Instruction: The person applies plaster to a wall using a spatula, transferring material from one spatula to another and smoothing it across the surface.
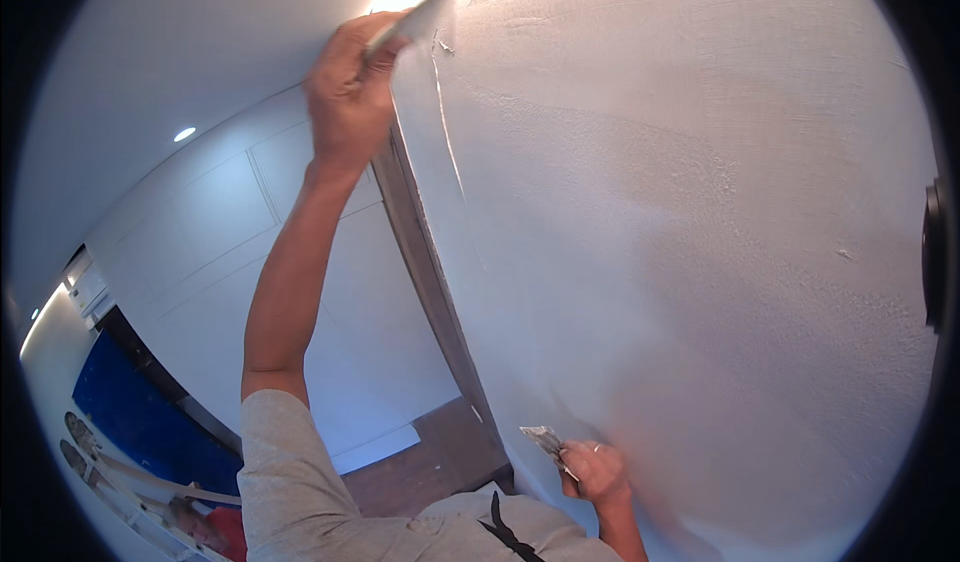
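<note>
Raised high at the wall's upper left edge, my left hand (350,92) grips a wide, flat blade (425,7), slightly blurred, against the white plastered wall (650,212). Beside that blade a thin, pale ridge runs down the wall. Low at the right, my right hand (593,472) is closed around a putty knife (540,440) smeared with pale material, held close to the wall.
A white panelled surface (200,242) stands left of a dark wooden trim (430,292), under a ceiling with lights (184,134). At the lower left are a blue board (130,392), a ladder (105,482) and another person (205,527) in red.
</note>
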`<move>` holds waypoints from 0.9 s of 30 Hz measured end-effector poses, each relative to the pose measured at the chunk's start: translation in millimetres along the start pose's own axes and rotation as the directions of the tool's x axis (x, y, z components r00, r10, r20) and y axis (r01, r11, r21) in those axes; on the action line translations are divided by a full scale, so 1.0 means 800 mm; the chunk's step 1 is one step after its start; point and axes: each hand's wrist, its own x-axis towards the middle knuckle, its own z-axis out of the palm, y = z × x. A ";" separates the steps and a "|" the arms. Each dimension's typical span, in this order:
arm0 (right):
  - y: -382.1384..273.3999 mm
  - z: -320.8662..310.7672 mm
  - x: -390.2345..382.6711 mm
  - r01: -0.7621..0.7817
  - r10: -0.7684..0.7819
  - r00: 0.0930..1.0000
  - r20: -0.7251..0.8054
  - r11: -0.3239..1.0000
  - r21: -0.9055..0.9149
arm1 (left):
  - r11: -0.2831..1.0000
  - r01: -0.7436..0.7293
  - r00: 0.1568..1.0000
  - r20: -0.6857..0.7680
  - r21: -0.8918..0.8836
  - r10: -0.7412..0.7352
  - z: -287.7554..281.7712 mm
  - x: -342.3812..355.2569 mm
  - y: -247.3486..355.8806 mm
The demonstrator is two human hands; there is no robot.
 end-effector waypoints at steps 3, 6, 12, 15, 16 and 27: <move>-0.002 -0.007 0.007 -0.011 0.012 1.000 0.017 1.000 -0.014 | 0.992 -0.094 0.991 -0.088 0.084 0.101 -0.001 0.037 -0.015; 0.023 -0.040 -0.012 -0.021 0.023 0.999 0.040 0.999 -0.033 | 0.984 -0.168 0.980 -0.096 0.068 0.174 0.053 0.059 -0.027; 0.034 -0.031 -0.017 -0.024 0.024 1.000 -0.003 0.997 -0.070 | 0.970 -0.238 0.958 -0.151 0.044 0.242 0.106 0.093 -0.046; 0.054 -0.048 -0.035 -0.020 0.021 1.000 0.006 0.998 -0.066 | 0.967 -0.244 0.953 -0.170 0.070 0.253 0.131 0.072 -0.045; 0.057 -0.051 -0.037 -0.021 0.022 1.000 0.007 0.998 -0.061 | 0.967 -0.240 0.951 -0.180 0.090 0.253 0.139 0.069 -0.050; 0.084 -0.135 -0.161 -0.046 0.048 0.999 0.011 0.992 -0.119 | 0.992 -0.120 0.986 -0.111 0.036 0.123 0.208 -0.051 0.044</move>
